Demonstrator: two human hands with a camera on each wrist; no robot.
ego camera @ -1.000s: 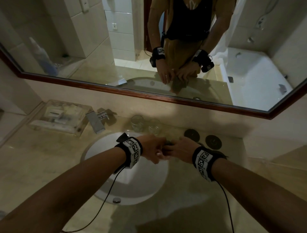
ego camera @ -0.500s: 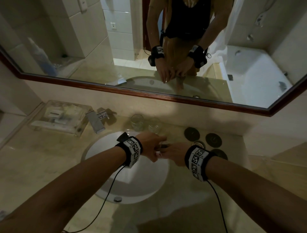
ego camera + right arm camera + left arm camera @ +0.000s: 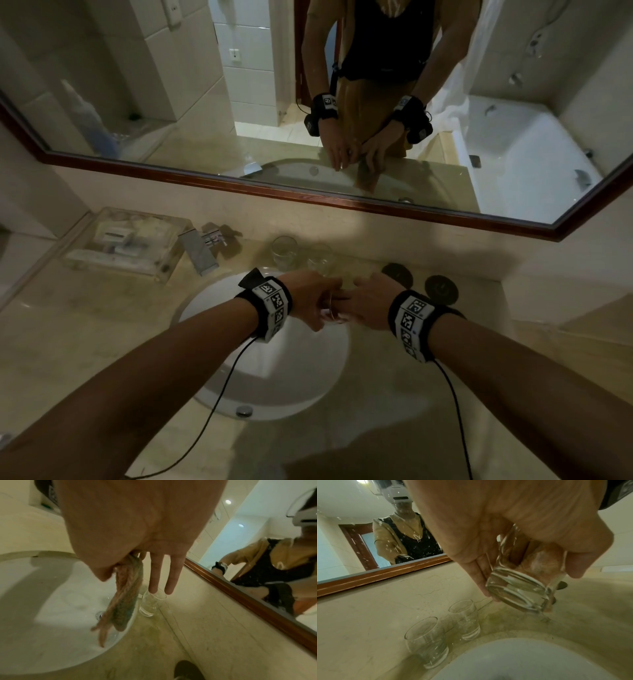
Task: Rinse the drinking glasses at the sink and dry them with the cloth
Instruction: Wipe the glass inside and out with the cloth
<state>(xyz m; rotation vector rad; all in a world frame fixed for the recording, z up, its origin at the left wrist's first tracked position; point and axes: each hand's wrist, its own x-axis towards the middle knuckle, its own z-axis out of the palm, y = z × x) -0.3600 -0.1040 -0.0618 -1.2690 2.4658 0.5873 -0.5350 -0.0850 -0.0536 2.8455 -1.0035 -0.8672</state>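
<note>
Over the far right rim of the white sink [image 3: 274,377] my two hands meet. My left hand [image 3: 313,301] grips a clear drinking glass [image 3: 522,588], tilted with its thick base pointing away and down. My right hand [image 3: 370,303] pinches a pink and teal knitted cloth [image 3: 125,599] between thumb and forefingers, the other two fingers straight. The cloth [image 3: 541,561] reaches inside the held glass. Two more clear glasses [image 3: 284,251] [image 3: 320,260] stand upright on the counter behind the sink, apart from both hands.
A square chrome tap [image 3: 200,251] stands at the sink's back left, with a clear tray of toiletries [image 3: 126,240] beside it. Two dark round coasters [image 3: 397,274] [image 3: 442,289] lie right of the hands. A wood-framed mirror [image 3: 342,202] runs along the wall.
Both hands stay joined over the sink's rim. My right hand has shifted a little to the left against the glass, and the left hand has barely moved.
</note>
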